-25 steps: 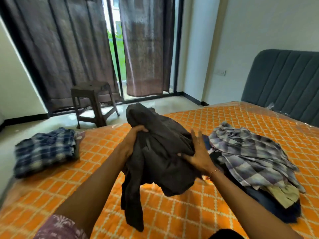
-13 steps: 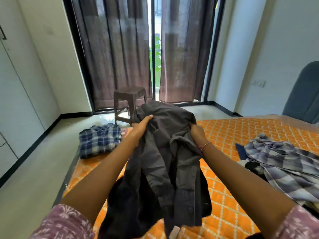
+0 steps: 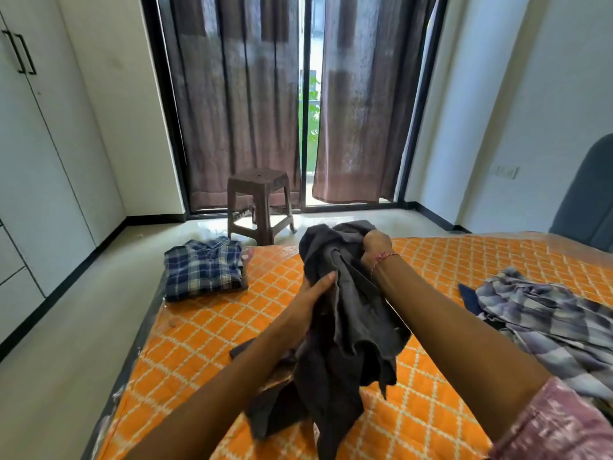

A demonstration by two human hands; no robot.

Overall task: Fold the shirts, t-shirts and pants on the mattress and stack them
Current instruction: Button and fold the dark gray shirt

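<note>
Over at the left, near the mattress's corner, a blue plaid shirt already lies folded flat, so the stack looks begun with one garment, and behind it on the floor a brown plastic stool stands before the curtains. In the middle the person holds a dark grey shirt up above the orange quilted cover: the left hand has its fingers closed on a fold of the cloth partway down, and the right hand is fisted round a bunch of it at the top, the rest hanging crumpled with the lower end reaching down to the mattress. I'd judge this the sorting-out step, finding the collar or shoulders before any fold is made; the next move seems to call for shaking the shirt open and laying it flat on the bare stretch of cover in front. To the right a heap of unfolded clothes waits, a grey-and-white checked shirt on top with a bit of navy cloth poking out beneath. That heap runs off the frame's edge, so how many pieces remain I cannot tell, and the grey shirt is too bunched to show sleeves or buttons
</note>
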